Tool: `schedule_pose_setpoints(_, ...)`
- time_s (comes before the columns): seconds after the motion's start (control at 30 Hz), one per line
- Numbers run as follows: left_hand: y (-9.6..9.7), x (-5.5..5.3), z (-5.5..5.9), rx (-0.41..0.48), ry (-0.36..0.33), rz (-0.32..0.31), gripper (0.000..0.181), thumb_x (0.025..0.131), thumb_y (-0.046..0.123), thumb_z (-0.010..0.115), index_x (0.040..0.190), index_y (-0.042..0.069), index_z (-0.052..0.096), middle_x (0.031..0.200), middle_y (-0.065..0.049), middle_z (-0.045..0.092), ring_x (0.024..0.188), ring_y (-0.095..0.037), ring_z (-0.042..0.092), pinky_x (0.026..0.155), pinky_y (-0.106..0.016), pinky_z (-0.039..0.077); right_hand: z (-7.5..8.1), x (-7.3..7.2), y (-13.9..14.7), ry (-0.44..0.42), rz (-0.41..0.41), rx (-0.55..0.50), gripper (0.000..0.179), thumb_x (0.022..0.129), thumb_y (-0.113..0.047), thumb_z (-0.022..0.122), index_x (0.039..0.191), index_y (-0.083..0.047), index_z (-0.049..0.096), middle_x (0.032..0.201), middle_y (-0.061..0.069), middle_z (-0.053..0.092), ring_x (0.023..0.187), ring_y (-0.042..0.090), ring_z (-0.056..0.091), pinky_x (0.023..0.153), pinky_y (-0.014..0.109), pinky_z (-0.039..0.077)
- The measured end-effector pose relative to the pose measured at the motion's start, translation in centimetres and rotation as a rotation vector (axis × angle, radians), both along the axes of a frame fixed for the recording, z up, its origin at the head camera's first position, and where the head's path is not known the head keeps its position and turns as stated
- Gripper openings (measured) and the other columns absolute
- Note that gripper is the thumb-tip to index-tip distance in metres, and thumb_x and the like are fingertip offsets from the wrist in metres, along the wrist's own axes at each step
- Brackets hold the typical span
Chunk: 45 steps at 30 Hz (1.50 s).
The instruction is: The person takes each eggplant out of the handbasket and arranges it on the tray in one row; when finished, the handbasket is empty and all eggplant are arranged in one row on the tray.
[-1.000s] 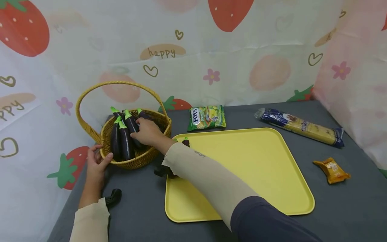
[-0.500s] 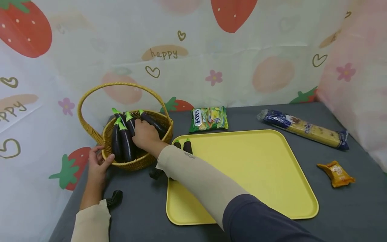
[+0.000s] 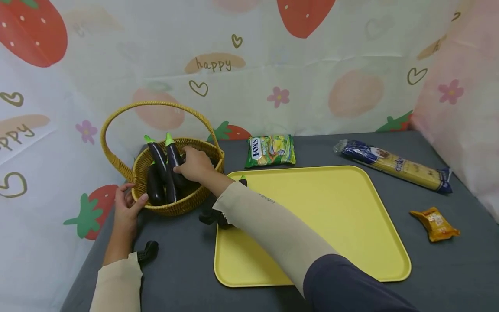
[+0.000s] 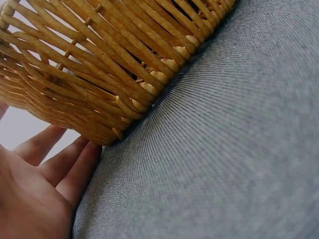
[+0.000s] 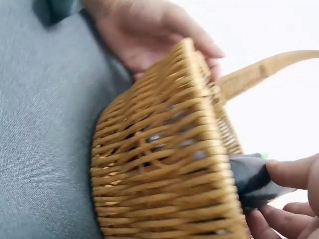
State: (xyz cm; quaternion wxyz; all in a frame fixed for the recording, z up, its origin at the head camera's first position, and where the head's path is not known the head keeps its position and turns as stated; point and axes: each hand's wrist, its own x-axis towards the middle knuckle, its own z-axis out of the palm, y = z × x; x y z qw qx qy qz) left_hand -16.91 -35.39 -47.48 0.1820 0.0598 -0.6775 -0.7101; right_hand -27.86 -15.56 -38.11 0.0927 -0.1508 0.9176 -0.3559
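Note:
A woven basket [image 3: 175,210] with a tall arched handle stands at the back left, holding several dark eggplants with green caps. My right hand [image 3: 196,164] reaches inside it; thumb and fingers pinch an eggplant [image 5: 251,181], as the right wrist view shows. Another eggplant [image 3: 157,186] lies beside it towards the left. My left hand [image 3: 126,210] touches the basket's outer left side, fingers fairly straight against the lower wall in the left wrist view. On the yellow tray [image 3: 312,225], the tip of an eggplant [image 3: 243,181] peeks out behind my right sleeve.
Behind the tray lies a green Fox's candy bag [image 3: 270,151]. Farther right are a long pasta packet [image 3: 391,165] and a small orange wrapped snack [image 3: 434,223]. A patterned cloth [image 3: 273,69] hangs along the back of the grey table [image 3: 179,268].
Inside the basket the eggplants have shifted, and one now stands higher beside my right thumb. My right hand has moved slightly right and back. The left hand stays at the basket's side.

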Motion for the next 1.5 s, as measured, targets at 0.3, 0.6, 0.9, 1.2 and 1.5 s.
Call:
schedule_pose_setpoints(0.3, -0.2, -0.1, -0.1, -0.017, 0.007, -0.017, 0.040, 0.096, 0.001, 0.056, 0.127, 0.018, 0.036, 0.130, -0.009, 0.049, 0.111, -0.011, 0.052, 0.084, -0.017, 0.043, 1.9, 1.2, 3.7, -0.160, 0.076, -0.344, 0.065, 0.087, -0.030, 0.076, 0.143, -0.020, 0.045, 0.111, -0.001, 0.061, 0.087, 0.012, 0.062, 0.068, 0.028, 0.051)
schedule_pose_setpoints(0.6, -0.2, -0.2, -0.1, -0.017, -0.025, 0.001, 0.040, 0.096, 0.001, 0.057, 0.126, 0.020, 0.037, 0.129, -0.008, 0.049, 0.108, -0.011, 0.052, 0.083, -0.016, 0.043, 1.5, 3.9, 10.4, -0.235, 0.142, -0.460, 0.063, 0.088, -0.025, 0.074, 0.143, -0.017, 0.045, 0.110, 0.003, 0.056, 0.090, 0.020, 0.062, 0.077, 0.046, 0.053)
schedule_pose_setpoints(0.9, -0.1, -0.1, 0.1, -0.026, -0.011, 0.006, 0.039, 0.096, 0.002, 0.057, 0.125, 0.020, 0.037, 0.124, -0.004, 0.052, 0.106, -0.010, 0.054, 0.082, -0.016, 0.043, -0.5, 5.6, 16.9, -0.260, 0.058, -0.488, 0.060, 0.090, -0.023, 0.072, 0.143, -0.016, 0.044, 0.113, 0.009, 0.056, 0.096, 0.023, 0.061, 0.073, 0.042, 0.054)
schedule_pose_setpoints(1.2, 0.1, 0.2, 0.0, -0.022, 0.015, -0.004, 0.038, 0.096, 0.001, 0.056, 0.125, 0.017, 0.037, 0.122, -0.004, 0.054, 0.104, -0.009, 0.054, 0.081, -0.015, 0.044, -3.0, 6.6, 21.5, -0.301, -0.067, -0.478, 0.060, 0.090, -0.021, 0.071, 0.143, -0.013, 0.044, 0.112, 0.015, 0.056, 0.087, 0.025, 0.064, 0.069, 0.041, 0.055)
schedule_pose_setpoints(1.5, -0.1, -0.2, 0.0, -0.030, -0.028, -0.001, 0.041, 0.097, 0.002, 0.056, 0.128, 0.019, 0.035, 0.129, -0.006, 0.049, 0.110, -0.010, 0.052, 0.084, -0.015, 0.043, -5.1, 6.3, 22.0, -0.352, -0.069, -0.333, 0.063, 0.090, -0.025, 0.069, 0.143, -0.005, 0.041, 0.107, 0.013, 0.062, 0.085, 0.023, 0.064, 0.067, 0.036, 0.054)
